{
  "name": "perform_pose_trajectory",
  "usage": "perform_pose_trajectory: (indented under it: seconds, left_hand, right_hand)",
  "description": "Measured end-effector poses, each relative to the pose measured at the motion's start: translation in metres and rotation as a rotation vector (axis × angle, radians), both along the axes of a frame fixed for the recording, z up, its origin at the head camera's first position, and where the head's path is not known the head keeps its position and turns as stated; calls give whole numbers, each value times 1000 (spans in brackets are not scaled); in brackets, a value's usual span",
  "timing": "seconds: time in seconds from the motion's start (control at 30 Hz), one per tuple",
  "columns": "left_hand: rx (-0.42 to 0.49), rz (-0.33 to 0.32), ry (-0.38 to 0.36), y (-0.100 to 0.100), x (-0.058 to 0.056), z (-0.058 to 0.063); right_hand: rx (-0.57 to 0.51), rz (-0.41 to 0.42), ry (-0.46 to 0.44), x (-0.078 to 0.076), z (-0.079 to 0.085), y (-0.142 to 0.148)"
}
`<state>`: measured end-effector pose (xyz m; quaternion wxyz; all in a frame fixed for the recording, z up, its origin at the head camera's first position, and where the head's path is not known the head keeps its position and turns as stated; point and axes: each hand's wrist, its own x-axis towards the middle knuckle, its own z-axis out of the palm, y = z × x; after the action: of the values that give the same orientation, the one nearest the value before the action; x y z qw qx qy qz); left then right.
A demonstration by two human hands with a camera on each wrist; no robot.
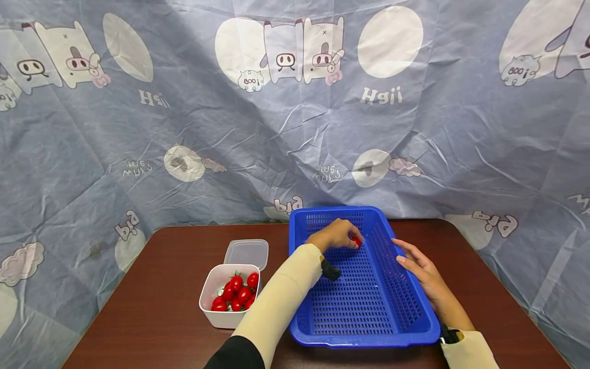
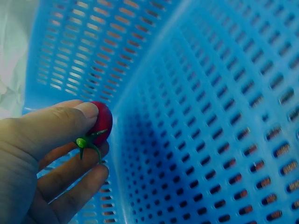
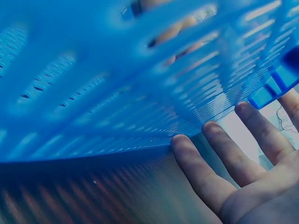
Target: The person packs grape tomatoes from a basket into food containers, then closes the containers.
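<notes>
A red cherry tomato (image 2: 103, 122) with a green stem is pinched between the thumb and fingers of my left hand (image 1: 338, 234). That hand reaches inside the blue perforated basket (image 1: 350, 307), close to its far end. Alongside the basket's right wall is my right hand (image 1: 426, 277), its fingers fairly straight. In the right wrist view, the fingertips (image 3: 212, 128) lie right at the wall's outer side.
Left of the basket stands a white container (image 1: 226, 320) with several cherry tomatoes (image 1: 243, 294). Behind it lies a clear lid (image 1: 247, 253). Everything sits on a brown table (image 1: 152, 287), with a patterned cloth (image 1: 258, 133) hanging behind.
</notes>
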<state>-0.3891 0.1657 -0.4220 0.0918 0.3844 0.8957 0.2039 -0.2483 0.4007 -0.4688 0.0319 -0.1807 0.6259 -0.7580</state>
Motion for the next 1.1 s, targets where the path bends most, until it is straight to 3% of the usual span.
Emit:
perform_pose_trajectory:
  seconds: [0.33, 0.57, 0.87, 1.1]
  left_hand:
    - [40, -12, -10, -5, 6, 14]
    - [75, -57, 3, -7, 11, 25]
    - [112, -133, 30, -17, 25, 51]
    - [180, -171, 74, -38, 36, 71]
  right_hand:
    - [-4, 3, 28, 0, 0, -2]
    - [5, -7, 10, 0, 1, -2]
    - [-7, 0, 8, 0, 1, 0]
    - [-15, 6, 12, 0, 1, 0]
